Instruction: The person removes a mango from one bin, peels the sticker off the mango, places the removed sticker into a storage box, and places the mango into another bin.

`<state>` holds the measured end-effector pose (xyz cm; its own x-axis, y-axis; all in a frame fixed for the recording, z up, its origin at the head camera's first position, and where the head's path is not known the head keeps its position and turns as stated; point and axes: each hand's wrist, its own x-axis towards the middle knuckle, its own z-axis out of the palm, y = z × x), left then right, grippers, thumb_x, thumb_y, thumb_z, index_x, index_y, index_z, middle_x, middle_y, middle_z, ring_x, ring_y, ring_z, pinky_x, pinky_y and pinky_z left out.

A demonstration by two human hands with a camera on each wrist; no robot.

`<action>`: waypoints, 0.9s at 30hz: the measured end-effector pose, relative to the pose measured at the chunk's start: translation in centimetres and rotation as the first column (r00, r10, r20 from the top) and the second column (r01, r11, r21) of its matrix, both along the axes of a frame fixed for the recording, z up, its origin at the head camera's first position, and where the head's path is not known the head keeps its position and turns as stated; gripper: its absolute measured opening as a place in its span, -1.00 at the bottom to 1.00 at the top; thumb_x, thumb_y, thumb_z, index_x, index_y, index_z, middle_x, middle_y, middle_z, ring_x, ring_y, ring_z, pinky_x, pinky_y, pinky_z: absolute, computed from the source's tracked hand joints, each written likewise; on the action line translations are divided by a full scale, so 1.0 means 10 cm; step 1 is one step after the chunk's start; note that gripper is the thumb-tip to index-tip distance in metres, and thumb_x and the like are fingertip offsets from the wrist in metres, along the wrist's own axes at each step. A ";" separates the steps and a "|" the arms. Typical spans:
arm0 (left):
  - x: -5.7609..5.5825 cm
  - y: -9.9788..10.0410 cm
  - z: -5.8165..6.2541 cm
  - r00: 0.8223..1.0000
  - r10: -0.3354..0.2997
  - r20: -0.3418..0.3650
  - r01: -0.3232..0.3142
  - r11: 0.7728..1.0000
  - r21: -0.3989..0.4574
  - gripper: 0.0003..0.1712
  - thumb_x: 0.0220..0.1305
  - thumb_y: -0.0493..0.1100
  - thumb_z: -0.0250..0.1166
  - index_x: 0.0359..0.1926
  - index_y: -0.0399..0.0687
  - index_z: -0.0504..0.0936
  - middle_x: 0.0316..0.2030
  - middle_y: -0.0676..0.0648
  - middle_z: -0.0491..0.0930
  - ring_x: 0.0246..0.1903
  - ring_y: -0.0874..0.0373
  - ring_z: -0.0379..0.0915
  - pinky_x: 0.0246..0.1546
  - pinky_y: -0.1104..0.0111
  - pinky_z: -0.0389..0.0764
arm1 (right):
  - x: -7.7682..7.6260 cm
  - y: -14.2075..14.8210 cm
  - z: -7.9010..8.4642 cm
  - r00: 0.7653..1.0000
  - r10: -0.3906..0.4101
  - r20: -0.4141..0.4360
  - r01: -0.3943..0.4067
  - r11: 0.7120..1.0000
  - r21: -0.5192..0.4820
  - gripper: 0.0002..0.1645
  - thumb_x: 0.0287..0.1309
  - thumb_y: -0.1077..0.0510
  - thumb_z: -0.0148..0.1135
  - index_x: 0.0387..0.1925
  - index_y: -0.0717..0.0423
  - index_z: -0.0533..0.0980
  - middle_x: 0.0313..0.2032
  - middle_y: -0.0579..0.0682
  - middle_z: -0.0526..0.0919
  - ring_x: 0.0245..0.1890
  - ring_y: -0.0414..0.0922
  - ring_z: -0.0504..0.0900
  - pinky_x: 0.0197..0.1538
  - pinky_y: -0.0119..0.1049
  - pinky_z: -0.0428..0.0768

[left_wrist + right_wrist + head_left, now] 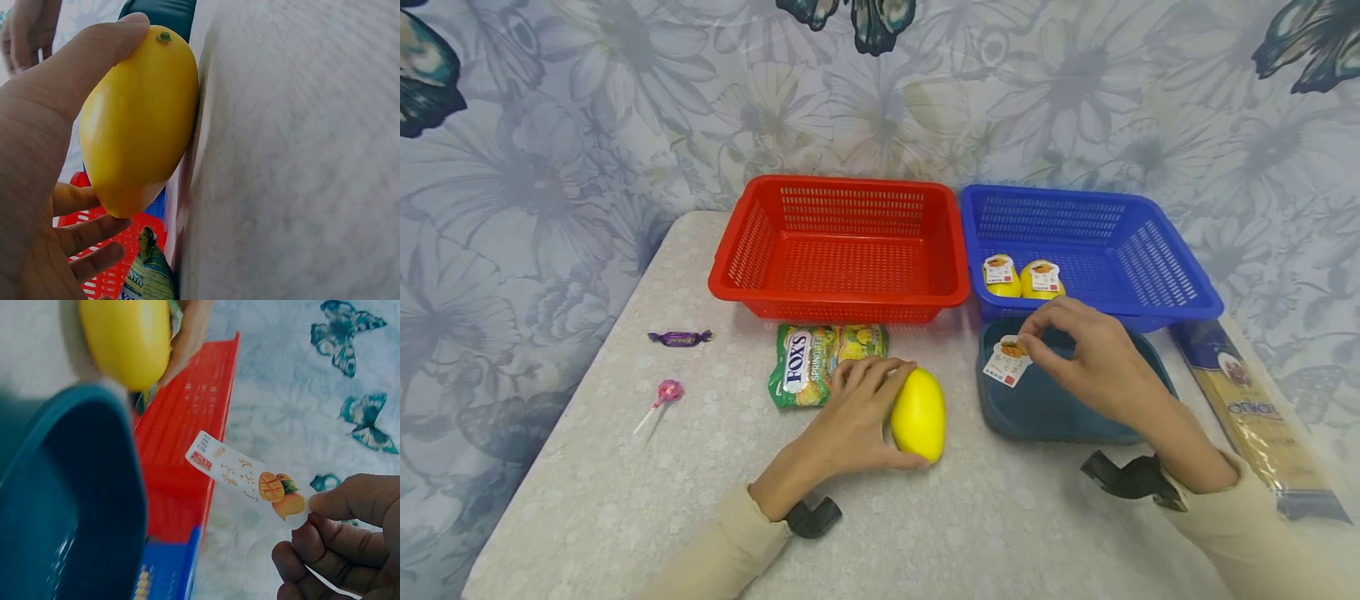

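A yellow toy mango [919,415] lies on the table, its small green stem showing in the left wrist view. My left hand [861,421] grips it between the thumb at the near end and the fingers at the far end. Over the dark teal tub [1060,425], my right hand [1093,358] pinches a white sticker [1008,362] by one edge between thumb and forefinger. The right wrist view shows a mango picture and printed lettering on this sticker [250,481]. Two yellow mangoes [1041,281] with similar stickers sit in the blue basket [1097,312].
A red basket [842,304] stands left of the blue one. Before it lies a green Fox's candy bag [797,367], partly behind my left hand. A purple wrapped candy [681,338] and a pink lollipop [668,391] lie at the left, a pasta packet [1255,408] at the right.
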<state>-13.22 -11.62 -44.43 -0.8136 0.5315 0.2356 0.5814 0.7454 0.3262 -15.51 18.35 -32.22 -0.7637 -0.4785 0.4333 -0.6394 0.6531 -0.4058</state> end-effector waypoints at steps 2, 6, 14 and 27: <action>0.00 -0.01 0.00 1.000 -0.001 0.002 0.001 1.000 0.000 0.36 -0.21 0.65 0.34 0.51 0.03 0.19 0.33 0.00 0.27 0.33 -0.01 0.05 0.27 -0.03 0.03 | -0.01 0.07 -0.03 1.000 -0.016 -0.002 0.016 1.000 0.012 -0.81 0.14 0.33 0.40 -0.29 -0.02 0.61 -0.29 -0.21 0.60 -0.33 -0.28 0.49 -0.35 -0.43 0.45; 0.00 -0.02 0.00 1.000 -0.002 0.004 0.002 1.000 0.005 0.36 -0.20 0.64 0.34 0.51 0.03 0.19 0.34 -0.01 0.27 0.33 -0.03 0.06 0.27 -0.03 0.04 | -0.04 0.16 -0.13 1.000 -0.018 0.025 0.017 0.999 0.044 -0.82 0.13 0.34 0.40 -0.30 0.01 0.63 -0.31 -0.21 0.61 -0.35 -0.28 0.51 -0.30 -0.42 0.50; 0.00 -0.02 0.00 1.000 -0.008 0.013 0.008 1.000 0.010 0.35 -0.20 0.62 0.37 0.51 0.02 0.20 0.34 -0.02 0.27 0.33 -0.03 0.06 0.27 -0.04 0.06 | -0.08 0.23 -0.28 0.976 -0.111 0.185 0.081 0.983 0.162 -0.91 0.11 0.27 0.46 -0.36 0.06 0.67 -0.40 -0.17 0.63 -0.50 -0.24 0.47 -0.49 -0.36 0.42; 0.00 0.01 -0.01 1.000 -0.014 0.002 0.014 1.000 0.023 0.35 -0.20 0.64 0.35 0.51 0.02 0.20 0.34 -0.02 0.27 0.32 -0.03 0.06 0.27 -0.05 0.06 | -0.14 0.28 -0.36 0.966 -0.129 0.222 0.099 0.985 0.140 -0.85 0.17 0.10 0.45 -0.44 -0.02 0.62 -0.51 -0.20 0.56 -0.53 -0.17 0.42 -0.50 -0.35 0.39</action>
